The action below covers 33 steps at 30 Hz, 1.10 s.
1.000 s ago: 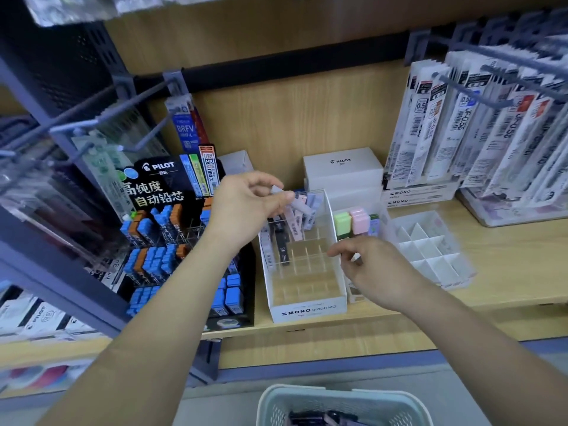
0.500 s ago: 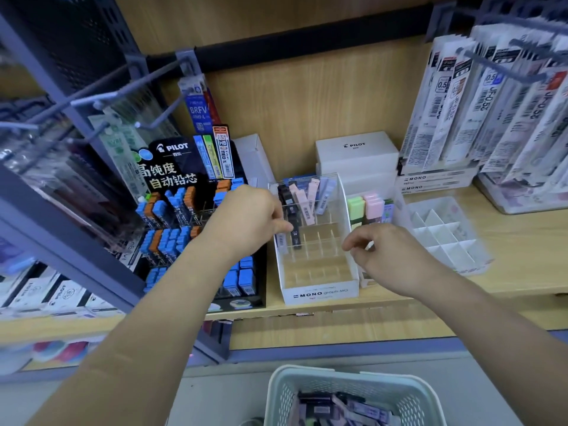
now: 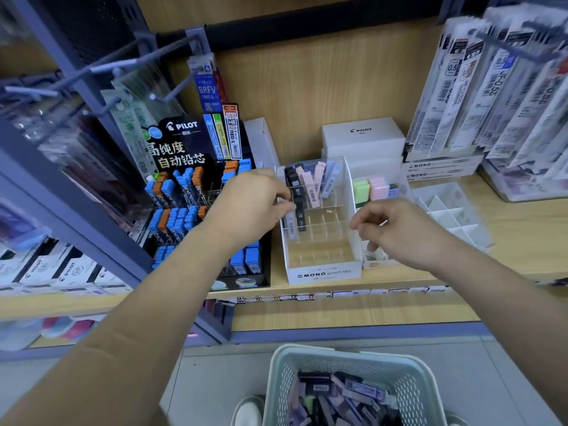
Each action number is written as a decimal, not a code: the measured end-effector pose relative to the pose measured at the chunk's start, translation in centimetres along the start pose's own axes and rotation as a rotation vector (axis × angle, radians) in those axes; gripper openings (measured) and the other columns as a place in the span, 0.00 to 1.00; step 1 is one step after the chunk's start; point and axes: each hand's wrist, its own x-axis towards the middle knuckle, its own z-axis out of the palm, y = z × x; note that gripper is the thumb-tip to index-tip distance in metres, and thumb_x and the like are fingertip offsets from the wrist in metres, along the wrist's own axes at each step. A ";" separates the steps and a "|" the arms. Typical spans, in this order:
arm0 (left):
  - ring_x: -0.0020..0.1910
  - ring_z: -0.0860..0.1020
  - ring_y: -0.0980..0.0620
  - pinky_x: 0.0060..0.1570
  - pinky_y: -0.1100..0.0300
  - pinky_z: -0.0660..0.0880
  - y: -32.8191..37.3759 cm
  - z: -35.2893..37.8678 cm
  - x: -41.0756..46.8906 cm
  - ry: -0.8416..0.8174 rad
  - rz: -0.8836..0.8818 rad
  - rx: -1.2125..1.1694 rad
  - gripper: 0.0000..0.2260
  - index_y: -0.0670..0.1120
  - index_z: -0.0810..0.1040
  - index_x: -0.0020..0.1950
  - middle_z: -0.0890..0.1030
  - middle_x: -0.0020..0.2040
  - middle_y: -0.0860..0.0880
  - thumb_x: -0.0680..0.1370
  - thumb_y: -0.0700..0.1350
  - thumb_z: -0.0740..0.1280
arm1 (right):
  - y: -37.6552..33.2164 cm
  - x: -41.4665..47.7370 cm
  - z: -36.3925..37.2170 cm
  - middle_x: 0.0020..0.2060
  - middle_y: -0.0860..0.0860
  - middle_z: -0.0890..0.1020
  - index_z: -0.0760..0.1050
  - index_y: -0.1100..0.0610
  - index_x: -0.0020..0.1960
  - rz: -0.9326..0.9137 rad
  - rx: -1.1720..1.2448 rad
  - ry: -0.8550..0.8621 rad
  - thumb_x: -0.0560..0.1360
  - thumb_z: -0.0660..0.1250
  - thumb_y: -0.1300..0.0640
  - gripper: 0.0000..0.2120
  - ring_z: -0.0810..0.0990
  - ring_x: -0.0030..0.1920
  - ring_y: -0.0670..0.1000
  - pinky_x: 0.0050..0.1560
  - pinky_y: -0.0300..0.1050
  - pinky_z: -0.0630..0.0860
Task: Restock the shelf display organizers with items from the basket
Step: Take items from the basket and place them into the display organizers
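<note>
mono graph organizer: on shelf; back rows filled with upright lead cases, front cells bare.
left hand: fingertips pinched on pale case, upright in left column, likely to match rows behind.
right hand: loosely curled, nothing held; just beside right wall, probably for steadying.
basket: below shelf, well stocked.

Stationery shop, seen from where I stand: a wooden shelf edged with price labels, peg hooks hung with packaged pen refills, a branded PILOT lead display, a MONO organizer, and my basket of stock on the floor.
</note>
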 end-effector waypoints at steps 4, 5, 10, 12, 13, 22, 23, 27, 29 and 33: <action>0.44 0.79 0.52 0.47 0.56 0.76 1.9 -1.3 -2.0 0.016 0.030 -0.031 0.08 0.48 0.84 0.48 0.83 0.45 0.51 0.77 0.50 0.67 | -0.6 -2.0 -1.5 0.36 0.51 0.83 0.80 0.55 0.44 0.044 0.069 -0.090 0.78 0.63 0.63 0.09 0.80 0.32 0.48 0.33 0.38 0.73; 0.44 0.79 0.52 0.47 0.57 0.76 2.6 -1.3 -2.6 -0.012 0.036 -0.033 0.08 0.48 0.84 0.48 0.83 0.44 0.52 0.78 0.49 0.67 | -0.7 -2.5 -1.7 0.36 0.51 0.83 0.80 0.56 0.44 0.056 0.073 -0.123 0.79 0.63 0.63 0.08 0.80 0.32 0.47 0.33 0.37 0.73; 0.44 0.80 0.49 0.47 0.55 0.77 6.3 1.1 -7.0 -0.222 0.054 -0.066 0.09 0.48 0.83 0.49 0.84 0.43 0.51 0.78 0.45 0.63 | 0.6 -5.7 -0.1 0.36 0.53 0.84 0.79 0.58 0.47 0.168 0.035 -0.356 0.80 0.63 0.59 0.08 0.82 0.34 0.49 0.34 0.38 0.74; 0.45 0.78 0.49 0.45 0.58 0.74 7.3 3.7 -9.2 -0.327 0.003 -0.099 0.10 0.50 0.82 0.52 0.82 0.43 0.51 0.78 0.44 0.62 | 2.2 -6.9 1.8 0.38 0.53 0.84 0.78 0.58 0.49 0.248 0.027 -0.417 0.80 0.62 0.58 0.07 0.82 0.35 0.49 0.36 0.39 0.75; 0.45 0.78 0.48 0.44 0.59 0.73 7.5 5.4 -10.4 -0.389 -0.029 -0.113 0.10 0.50 0.82 0.53 0.82 0.43 0.51 0.77 0.44 0.62 | 3.2 -7.6 2.9 0.38 0.53 0.83 0.78 0.58 0.50 0.284 0.028 -0.439 0.80 0.63 0.58 0.06 0.81 0.35 0.49 0.36 0.40 0.75; 0.51 0.80 0.45 0.48 0.57 0.76 6.8 22.7 -20.3 -0.892 -0.358 -0.321 0.09 0.46 0.83 0.50 0.83 0.51 0.45 0.77 0.40 0.63 | 18.1 -12.1 14.4 0.38 0.56 0.80 0.78 0.58 0.51 0.816 0.373 -0.192 0.77 0.64 0.66 0.07 0.77 0.33 0.53 0.36 0.45 0.75; 0.49 0.80 0.45 0.45 0.57 0.76 6.9 23.8 -21.1 -0.908 -0.377 -0.346 0.08 0.46 0.83 0.48 0.83 0.49 0.45 0.76 0.41 0.63 | 19.4 -12.2 15.7 0.38 0.57 0.77 0.77 0.60 0.51 0.837 0.368 -0.184 0.77 0.62 0.67 0.07 0.74 0.32 0.52 0.34 0.45 0.73; 0.63 0.70 0.45 0.66 0.54 0.64 6.8 28.3 -24.0 -0.949 -0.314 -0.215 0.15 0.48 0.76 0.61 0.76 0.61 0.43 0.74 0.44 0.68 | 24.1 -12.2 20.8 0.42 0.58 0.76 0.76 0.60 0.51 0.680 -0.104 -0.356 0.77 0.62 0.61 0.05 0.75 0.37 0.53 0.42 0.45 0.74; 0.72 0.56 0.37 0.70 0.51 0.57 7.1 30.1 -25.0 -0.997 -0.268 -0.075 0.28 0.47 0.65 0.71 0.61 0.72 0.38 0.73 0.45 0.71 | 25.9 -12.9 22.2 0.61 0.58 0.75 0.70 0.57 0.65 0.599 -0.325 -0.501 0.75 0.67 0.51 0.21 0.74 0.62 0.58 0.62 0.48 0.70; 0.74 0.47 0.32 0.71 0.45 0.56 7.9 31.9 -25.6 -0.997 -0.269 -0.030 0.35 0.47 0.57 0.75 0.47 0.77 0.38 0.72 0.46 0.71 | 27.7 -14.0 24.2 0.72 0.56 0.61 0.54 0.53 0.76 0.466 -0.526 -0.574 0.70 0.72 0.41 0.43 0.56 0.74 0.59 0.74 0.57 0.52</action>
